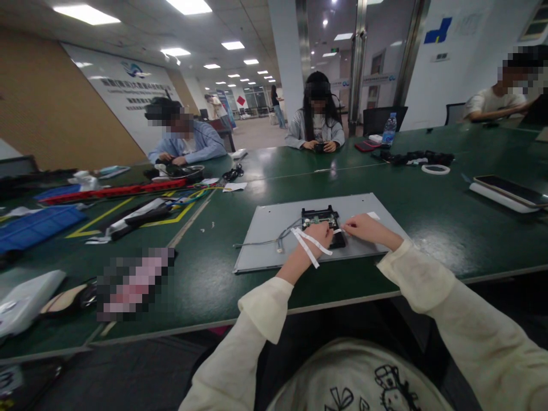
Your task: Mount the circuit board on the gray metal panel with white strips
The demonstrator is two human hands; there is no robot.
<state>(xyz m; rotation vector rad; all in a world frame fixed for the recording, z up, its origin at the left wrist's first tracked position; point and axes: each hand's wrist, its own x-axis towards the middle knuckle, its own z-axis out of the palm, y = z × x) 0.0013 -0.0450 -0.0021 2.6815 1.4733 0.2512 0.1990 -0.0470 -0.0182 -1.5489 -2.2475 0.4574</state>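
Circuit board [315, 220] partly under left hand [319, 234], beside right hand [367, 227]

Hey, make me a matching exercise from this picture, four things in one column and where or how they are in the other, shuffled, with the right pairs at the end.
Things:
1. Black frame with a circuit board
2. White strips
3. Plastic bottle
4. Larger blue tray

Places and states:
A. Standing upright toward the far side of the table
B. At the left edge of the picture
C. Lying on the grey panel
D. Across the back of the left hand

Right pairs: 1-C, 2-D, 3-A, 4-B
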